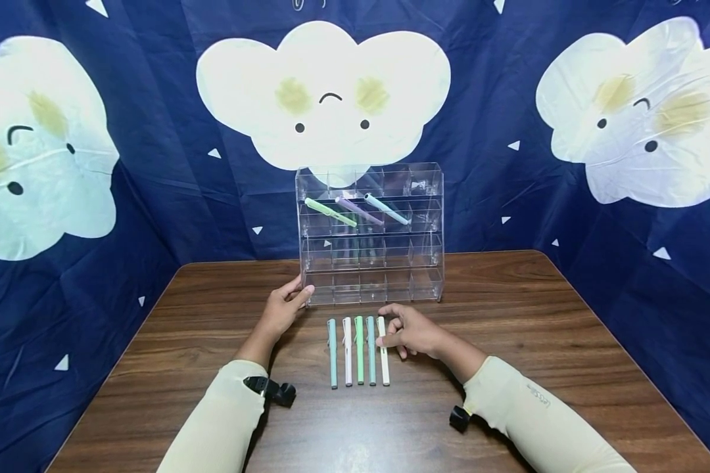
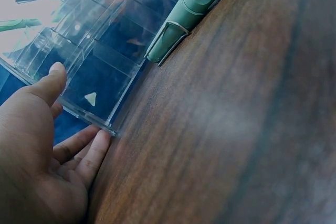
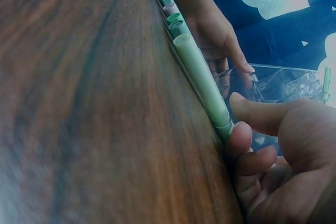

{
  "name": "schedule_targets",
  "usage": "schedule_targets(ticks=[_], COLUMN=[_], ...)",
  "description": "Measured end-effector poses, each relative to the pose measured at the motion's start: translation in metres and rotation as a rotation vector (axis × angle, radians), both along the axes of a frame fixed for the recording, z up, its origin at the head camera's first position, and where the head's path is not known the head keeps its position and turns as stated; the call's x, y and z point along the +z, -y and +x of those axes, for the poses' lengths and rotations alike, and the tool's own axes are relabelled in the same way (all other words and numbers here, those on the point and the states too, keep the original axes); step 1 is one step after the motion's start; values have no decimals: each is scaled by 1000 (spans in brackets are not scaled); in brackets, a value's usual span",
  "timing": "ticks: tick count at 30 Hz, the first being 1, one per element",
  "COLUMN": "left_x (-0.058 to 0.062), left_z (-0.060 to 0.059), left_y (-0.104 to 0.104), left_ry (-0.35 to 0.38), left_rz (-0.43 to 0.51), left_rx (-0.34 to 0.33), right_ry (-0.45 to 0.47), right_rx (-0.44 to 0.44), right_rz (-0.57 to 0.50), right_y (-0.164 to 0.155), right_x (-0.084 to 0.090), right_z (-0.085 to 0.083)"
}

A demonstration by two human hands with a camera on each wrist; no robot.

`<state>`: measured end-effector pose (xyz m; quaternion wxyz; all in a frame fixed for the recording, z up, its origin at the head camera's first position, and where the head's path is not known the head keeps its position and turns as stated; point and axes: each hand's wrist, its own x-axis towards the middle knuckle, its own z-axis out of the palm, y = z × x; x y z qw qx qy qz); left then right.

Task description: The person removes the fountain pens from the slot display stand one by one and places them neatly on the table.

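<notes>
In the head view a row of capped pens lies on the table: a blue-green pen [image 1: 333,355], a pale pinkish pen [image 1: 348,355], a green pen [image 1: 359,355], another blue-green pen [image 1: 371,355] and a cream pen [image 1: 384,364]. My right hand [image 1: 413,330] is at the cream pen's upper part, thumb across it and some fingers bent; the right wrist view shows thumb and index fingertip apart beside this pen [image 3: 199,77]. Behind the row stands a clear compartment rack [image 1: 373,286]. My left hand [image 1: 283,307] holds its lower left corner, thumb in front and fingers at the side [image 2: 47,145].
Higher in the rack, a light green pen [image 1: 330,211], a purple pen [image 1: 357,210] and a light blue pen [image 1: 386,209] lean at a slant. A blue cloth [image 1: 485,217] with cloud faces hangs behind the brown wooden table [image 1: 213,315].
</notes>
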<state>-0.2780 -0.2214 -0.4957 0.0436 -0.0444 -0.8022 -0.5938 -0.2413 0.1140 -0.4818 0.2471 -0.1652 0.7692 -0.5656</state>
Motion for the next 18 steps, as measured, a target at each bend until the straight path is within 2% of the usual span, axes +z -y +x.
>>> schedule_targets(ticks=[13,18], left_x=[-1,1], left_z=[0,2], left_y=[2,2], left_ry=[3,6], left_rz=[11,5], left_rx=[11,14], right_ry=[-6,-17], right_rx=[-19,-43], right_rz=[-24,-30], right_y=[-1,0], right_x=[8,19], right_z=[-1,-4])
